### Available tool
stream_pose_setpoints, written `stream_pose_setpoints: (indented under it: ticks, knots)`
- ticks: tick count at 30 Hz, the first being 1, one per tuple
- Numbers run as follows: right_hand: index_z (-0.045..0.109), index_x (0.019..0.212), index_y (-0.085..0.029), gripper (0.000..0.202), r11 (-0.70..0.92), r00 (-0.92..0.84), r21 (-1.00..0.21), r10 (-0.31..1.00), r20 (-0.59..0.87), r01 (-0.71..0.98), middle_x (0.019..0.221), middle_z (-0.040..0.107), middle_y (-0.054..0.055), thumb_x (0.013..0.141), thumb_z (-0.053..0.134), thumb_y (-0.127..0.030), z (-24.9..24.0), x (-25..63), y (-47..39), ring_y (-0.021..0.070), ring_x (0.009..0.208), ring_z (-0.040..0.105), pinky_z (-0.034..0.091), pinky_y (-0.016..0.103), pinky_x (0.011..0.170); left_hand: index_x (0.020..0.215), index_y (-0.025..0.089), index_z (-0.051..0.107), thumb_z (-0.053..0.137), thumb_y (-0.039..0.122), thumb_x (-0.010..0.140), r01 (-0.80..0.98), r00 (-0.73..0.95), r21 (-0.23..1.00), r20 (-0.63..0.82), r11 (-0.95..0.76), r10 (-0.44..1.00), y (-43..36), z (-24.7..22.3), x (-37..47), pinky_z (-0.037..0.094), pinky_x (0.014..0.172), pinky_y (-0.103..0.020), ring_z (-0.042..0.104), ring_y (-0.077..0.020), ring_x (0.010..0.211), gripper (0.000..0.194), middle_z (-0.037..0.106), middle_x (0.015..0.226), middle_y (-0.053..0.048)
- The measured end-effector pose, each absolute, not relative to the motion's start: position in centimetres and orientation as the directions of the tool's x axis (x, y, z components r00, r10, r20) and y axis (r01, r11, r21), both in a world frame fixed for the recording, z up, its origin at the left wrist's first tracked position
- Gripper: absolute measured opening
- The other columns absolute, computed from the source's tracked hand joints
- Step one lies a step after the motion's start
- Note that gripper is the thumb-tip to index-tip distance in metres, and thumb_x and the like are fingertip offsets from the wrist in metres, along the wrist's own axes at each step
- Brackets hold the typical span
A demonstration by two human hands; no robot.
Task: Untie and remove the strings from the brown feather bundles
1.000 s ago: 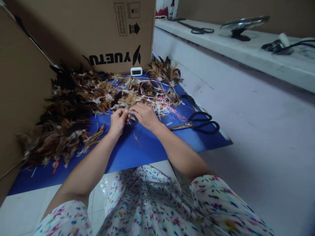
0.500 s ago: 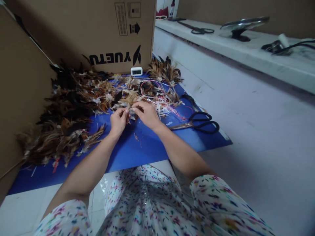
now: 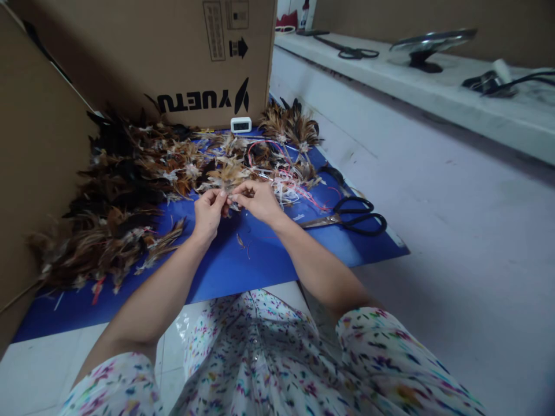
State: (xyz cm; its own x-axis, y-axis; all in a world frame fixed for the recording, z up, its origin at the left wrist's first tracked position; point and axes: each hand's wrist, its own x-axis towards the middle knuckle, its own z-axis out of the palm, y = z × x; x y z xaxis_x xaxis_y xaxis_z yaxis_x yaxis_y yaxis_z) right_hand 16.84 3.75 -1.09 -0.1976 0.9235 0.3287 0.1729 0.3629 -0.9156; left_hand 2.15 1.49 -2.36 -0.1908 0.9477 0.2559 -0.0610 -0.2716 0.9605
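Above the blue board [image 3: 243,260], my left hand [image 3: 208,212] pinches the base of a small tan feather bunch [image 3: 229,175]. My right hand [image 3: 258,201] meets it there, thumb and forefinger closed at the same spot; what those fingertips grip is too small to make out. Brown and black feathers [image 3: 125,173] lie heaped to the left of my hands. Just beyond my right hand is a tangle of white and pink ties [image 3: 288,188]. Large black-handled scissors [image 3: 355,218] rest on the board to the right.
A cardboard box [image 3: 130,52] stands behind the board, with a small white digital display [image 3: 241,125] before it. More feather bunches [image 3: 290,124] lie at the back right. A white ledge [image 3: 390,75] on the right bears another pair of scissors [image 3: 353,53].
My right fingertips have shifted slightly down and left, closer to my left fingertips. My left hand has hardly moved.
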Motion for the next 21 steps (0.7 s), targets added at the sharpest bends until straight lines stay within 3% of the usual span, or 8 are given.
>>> stream_pose_setpoints:
  ticks: [14, 21]
  knots:
    - [0.071, 0.077, -0.014, 0.013, 0.191, -0.167, -0.980, 0.970, 0.180, 0.056, 0.067, 0.068, -0.001, 0.068, 0.073, -0.023, -1.0, 16.5, 3.6, 0.0087, 0.056, 0.055, 0.041, 0.022, 0.053, 0.069, 0.018, 0.065, 0.075, 0.044, 0.079, 0.053, -0.179, 0.936, 0.352, -0.348, 0.919, 1.5, -2.7, 2.1, 0.039, 0.040, -0.020, 0.048, -0.0082, 0.041, 0.030, 0.058, 0.053, 0.003]
    - [0.067, 0.076, -0.015, 0.016, 0.127, -0.206, -0.990, 0.969, 0.137, -0.064, 0.066, 0.068, -0.002, 0.064, 0.077, -0.020, -0.2, 16.5, 3.1, 0.0082, 0.057, 0.058, 0.047, 0.022, 0.057, 0.070, 0.017, 0.065, 0.080, 0.044, 0.074, -0.058, -0.187, 0.952, 0.285, -0.300, 0.940, 1.5, -2.4, 2.2, 0.041, 0.041, -0.019, 0.049, -0.0079, 0.043, 0.032, 0.058, 0.053, 0.003]
